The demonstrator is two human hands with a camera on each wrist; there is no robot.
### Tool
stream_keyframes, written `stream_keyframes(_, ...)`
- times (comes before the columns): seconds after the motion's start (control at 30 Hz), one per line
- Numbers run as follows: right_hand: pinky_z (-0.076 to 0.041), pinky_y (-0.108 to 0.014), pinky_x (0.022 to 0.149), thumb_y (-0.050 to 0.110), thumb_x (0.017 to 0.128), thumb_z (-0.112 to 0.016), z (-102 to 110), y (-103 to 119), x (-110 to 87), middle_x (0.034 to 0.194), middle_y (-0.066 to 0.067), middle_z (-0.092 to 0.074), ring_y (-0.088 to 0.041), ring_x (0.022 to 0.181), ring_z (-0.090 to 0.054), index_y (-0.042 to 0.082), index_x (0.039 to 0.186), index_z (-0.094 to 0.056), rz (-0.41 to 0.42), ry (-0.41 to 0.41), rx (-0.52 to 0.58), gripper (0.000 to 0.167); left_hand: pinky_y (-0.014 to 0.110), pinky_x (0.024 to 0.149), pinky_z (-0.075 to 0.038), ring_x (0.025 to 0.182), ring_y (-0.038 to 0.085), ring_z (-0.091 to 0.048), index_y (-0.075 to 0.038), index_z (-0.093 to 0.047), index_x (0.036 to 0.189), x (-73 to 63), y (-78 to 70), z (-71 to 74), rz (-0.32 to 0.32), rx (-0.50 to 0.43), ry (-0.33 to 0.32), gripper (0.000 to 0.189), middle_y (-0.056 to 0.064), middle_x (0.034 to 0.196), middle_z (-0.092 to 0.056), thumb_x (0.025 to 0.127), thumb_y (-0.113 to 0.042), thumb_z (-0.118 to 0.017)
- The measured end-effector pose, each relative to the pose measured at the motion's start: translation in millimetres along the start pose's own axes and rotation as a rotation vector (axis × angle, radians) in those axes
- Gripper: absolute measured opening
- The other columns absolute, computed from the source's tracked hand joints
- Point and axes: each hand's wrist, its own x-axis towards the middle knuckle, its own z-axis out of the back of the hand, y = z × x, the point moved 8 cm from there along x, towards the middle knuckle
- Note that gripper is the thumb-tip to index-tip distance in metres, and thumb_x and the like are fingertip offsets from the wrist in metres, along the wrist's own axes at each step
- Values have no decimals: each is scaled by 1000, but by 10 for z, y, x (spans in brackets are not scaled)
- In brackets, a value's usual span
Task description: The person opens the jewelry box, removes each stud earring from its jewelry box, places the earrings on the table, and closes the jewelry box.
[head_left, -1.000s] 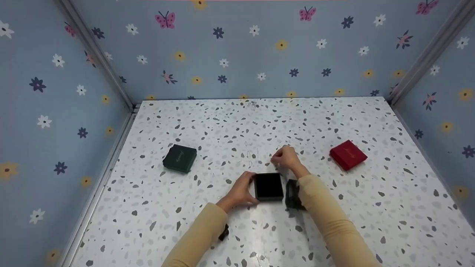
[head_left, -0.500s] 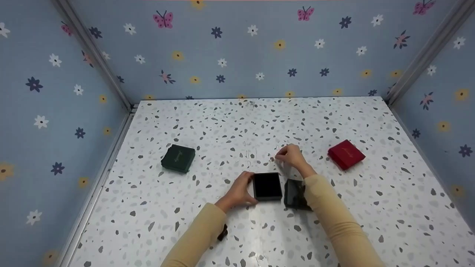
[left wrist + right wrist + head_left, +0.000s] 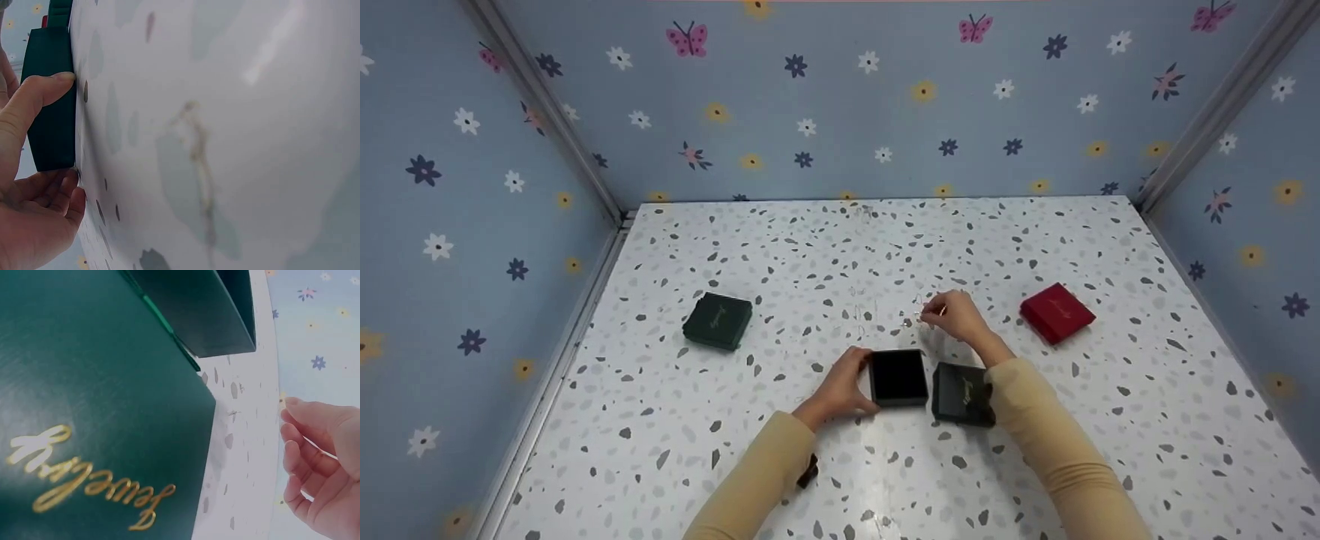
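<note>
Shifted slightly rightward since the earlier frame, the right hand (image 3: 956, 315) and its pale yellow sleeve (image 3: 1057, 442) now expose more of a dark green, gold-lettered square lid (image 3: 960, 391). Left to right: a dark green, gold-lettered square box (image 3: 718, 321) rests on the speckled white desk (image 3: 780, 255); the left hand (image 3: 840, 386) grips the left side of an open, black-lined, dark green square box (image 3: 898, 377); small, thin pieces (image 3: 858, 311), indistinct, lie beyond it. The lid lies just right of the open box. Beyond the lid, the right hand's fingertips meet; whether this grip holds anything cannot be told. Farther right sits a red, gold-lettered square box (image 3: 1057, 313).
</note>
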Motion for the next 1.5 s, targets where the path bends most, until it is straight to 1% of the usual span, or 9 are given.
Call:
stream_keyframes(0.17, -44, -30, 56, 10, 79, -65, -10, 53, -66, 71, -5, -63, -16, 60, -53, 2, 81, -69, 35, 13, -32, 9, 32, 91, -38, 99, 24, -47, 5, -41, 119, -5, -6, 5, 5, 0, -4, 85, 12, 108, -46, 46, -9, -84)
stream_keyframes(0.33, -45, -31, 58, 11, 79, -65, -6, 104, -149, 71, -4, -62, -16, 61, -53, 2, 83, -68, 63, 16, -43, 11, 31, 90, -38, 98, 24, -47, 4, -42, 117, -4, -6, 7, 2, -8, -5, 84, 11, 106, -46, 45, -8, -84)
stream_keyframes(0.6, -46, -30, 57, 11, 78, -66, 7, 173, -316, 71, -6, -61, -17, 62, -54, -2, 90, -65, 131, 40, -44, 18, 32, 87, -40, 95, 25, -47, 8, -41, 119, 3, -15, 5, 0, 4, 5, 86, 13, 104, -46, 47, -9, -85)
stream_keyframes(0.7, -46, -31, 58, 11, 78, -66, 2, 174, -376, 73, -7, -61, -18, 63, -55, -4, 93, -64, 147, 52, -44, 21, 32, 87, -40, 95, 25, -47, 9, -41, 119, 6, -15, 5, -3, 17, 3, 86, 13, 105, -46, 47, -9, -85)
stream_keyframes(0.9, -47, -33, 61, 11, 78, -66, -20, 163, -479, 78, -10, -62, -19, 67, -56, -6, 95, -63, 163, 70, -76, 24, 33, 87, -40, 95, 25, -47, 9, -41, 118, 5, -21, 10, -15, 22, -6, 86, 13, 104, -47, 46, -8, -84)
stream_keyframes(1.03, -47, -37, 65, 13, 79, -65, -26, 162, -549, 84, -13, -62, -22, 72, -57, -5, 96, -62, 169, 79, -67, 25, 32, 88, -40, 95, 25, -47, 9, -41, 118, 3, -18, 7, -14, 16, -7, 86, 13, 105, -47, 46, -8, -84)
stream_keyframes(1.2, -47, -38, 68, 15, 80, -65, -43, 140, -644, 90, -15, -61, -26, 78, -57, -5, 99, -61, 167, 99, -66, 28, 32, 89, -39, 96, 25, -47, 8, -41, 118, 2, -21, 12, -18, 16, -8, 86, 13, 105, -47, 46, -9, -84)
stream_keyframes(1.37, -47, -40, 70, 14, 80, -65, -34, 126, -748, 91, -15, -61, -28, 80, -57, -6, 102, -60, 190, 87, -69, 30, 32, 88, -39, 96, 25, -47, 7, -41, 118, 4, -21, 13, -19, 24, -5, 85, 12, 105, -47, 46, -10, -84)
stream_keyframes(1.5, -46, -43, 74, 13, 80, -64, -38, 96, -834, 96, -18, -59, -31, 86, -56, -8, 105, -58, 200, 83, -40, 33, 32, 88, -39, 96, 24, -47, 7, -41, 119, 4, -16, 11, -9, 42, 4, 85, 12, 106, -46, 48, -11, -84)
